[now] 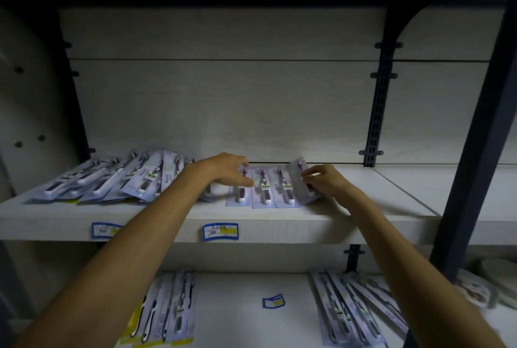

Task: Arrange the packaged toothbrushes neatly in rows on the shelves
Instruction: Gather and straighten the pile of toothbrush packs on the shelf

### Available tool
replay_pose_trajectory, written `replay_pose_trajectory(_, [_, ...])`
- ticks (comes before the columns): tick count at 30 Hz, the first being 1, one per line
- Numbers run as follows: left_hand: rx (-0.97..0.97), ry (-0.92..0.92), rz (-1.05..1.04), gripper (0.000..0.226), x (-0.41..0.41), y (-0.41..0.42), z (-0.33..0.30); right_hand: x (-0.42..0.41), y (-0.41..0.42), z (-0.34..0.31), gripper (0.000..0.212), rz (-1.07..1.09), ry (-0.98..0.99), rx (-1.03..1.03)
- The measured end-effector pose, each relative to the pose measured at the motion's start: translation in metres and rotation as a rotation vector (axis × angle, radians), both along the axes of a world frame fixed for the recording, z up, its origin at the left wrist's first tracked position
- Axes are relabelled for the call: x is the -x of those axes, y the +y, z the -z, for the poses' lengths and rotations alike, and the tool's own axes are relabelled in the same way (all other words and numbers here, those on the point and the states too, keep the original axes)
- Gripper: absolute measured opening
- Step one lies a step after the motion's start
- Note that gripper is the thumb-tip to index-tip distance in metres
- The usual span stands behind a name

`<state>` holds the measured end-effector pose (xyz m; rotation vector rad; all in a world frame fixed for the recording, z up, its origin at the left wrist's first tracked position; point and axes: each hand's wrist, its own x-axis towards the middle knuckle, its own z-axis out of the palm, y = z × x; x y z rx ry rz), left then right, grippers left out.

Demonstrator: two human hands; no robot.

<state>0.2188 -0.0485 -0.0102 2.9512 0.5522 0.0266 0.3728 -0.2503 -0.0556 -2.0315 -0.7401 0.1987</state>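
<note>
On the middle shelf (279,224) a short row of packaged toothbrushes (263,189) lies flat, side by side. My left hand (223,171) rests on the leftmost pack of that row, fingers curled over its top. My right hand (326,180) pinches a tilted pack (299,180) at the row's right end, its left edge overlapping the neighbour. A loose, fanned heap of toothbrush packs (112,180) covers the shelf's left part.
The lower shelf (237,319) holds toothbrush packs at the left (170,311) and a slanted bunch at the right (355,308). Blue price tags (220,231) sit on the shelf edge. A dark metal upright (475,152) stands to the right. Pale round objects (498,280) lie beyond it.
</note>
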Motion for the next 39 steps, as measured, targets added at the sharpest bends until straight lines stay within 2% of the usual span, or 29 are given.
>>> replay_pose_trajectory(9, [0.012,-0.024,-0.006,0.067,0.002,0.002,0.001,-0.005,0.000,-0.006,0.030,-0.015,-0.200,0.300])
replay_pose_trajectory(12, [0.005,-0.023,-0.026,0.068,0.006,0.004,-0.001,-0.006,-0.007,-0.010,0.037,0.011,-0.334,0.412])
replay_pose_trajectory(16, [0.000,-0.024,-0.065,0.069,0.014,0.006,-0.003,-0.003,-0.009,-0.023,0.041,-0.050,-0.463,0.431])
replay_pose_trajectory(21, [-0.006,-0.012,-0.094,0.067,0.034,0.003,-0.004,0.012,0.009,-0.021,0.046,-0.160,-0.461,0.467])
replay_pose_trajectory(29, [-0.010,-0.068,-0.121,0.062,0.076,0.031,-0.009,0.041,0.037,-0.027,0.048,-0.191,-0.480,0.474])
replay_pose_trajectory(35, [-0.029,-0.119,-0.093,0.052,0.118,0.080,-0.013,0.077,0.085,-0.031,0.049,-0.194,-0.497,0.455])
replay_pose_trajectory(39, [-0.033,-0.163,-0.072,0.053,0.151,0.122,-0.017,0.108,0.127,-0.031,0.050,-0.188,-0.482,0.442])
